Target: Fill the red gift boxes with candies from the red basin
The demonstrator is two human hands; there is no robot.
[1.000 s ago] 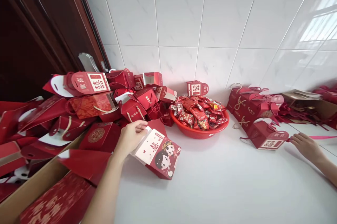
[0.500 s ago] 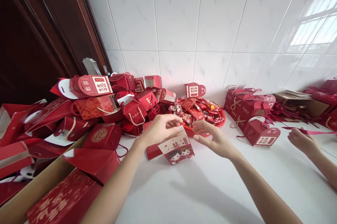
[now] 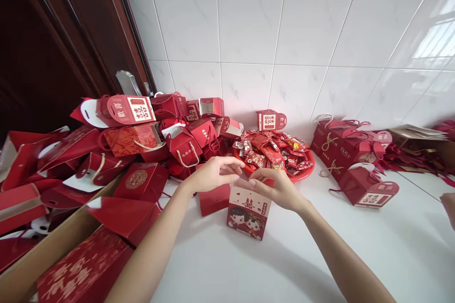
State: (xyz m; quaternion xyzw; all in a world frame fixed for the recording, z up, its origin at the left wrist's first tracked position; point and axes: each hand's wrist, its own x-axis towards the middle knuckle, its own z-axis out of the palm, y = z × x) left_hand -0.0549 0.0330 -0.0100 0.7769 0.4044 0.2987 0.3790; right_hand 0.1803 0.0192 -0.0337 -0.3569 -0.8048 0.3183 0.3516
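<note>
A small red-and-cream gift box (image 3: 249, 213), printed with two cartoon figures and a double-happiness character, stands on the white table in front of me. At its top left edge is my left hand (image 3: 215, 175), thumb and curled fingers closed about the upper flap. My right hand (image 3: 279, 189) closes on the top right edge, its thumb near the other thumb. The fingers partly hide the box's top. Beside it on the left lies another red box (image 3: 214, 198). Close behind my hands is a red basin (image 3: 307, 173) heaped with red-wrapped sweets (image 3: 272, 151).
A big pile of red gift boxes (image 3: 142, 184) fills the left side, partly in a cardboard carton (image 3: 60, 232). More boxes with ribbons (image 3: 369, 184) stand at the right by the tiled wall. Another person's hand (image 3: 448, 206) shows at the right edge.
The gift box has turned from tilted to more upright, its front facing me. My right hand has come in to its top edge. The view has shifted; the other person's hand is mostly out of view.
</note>
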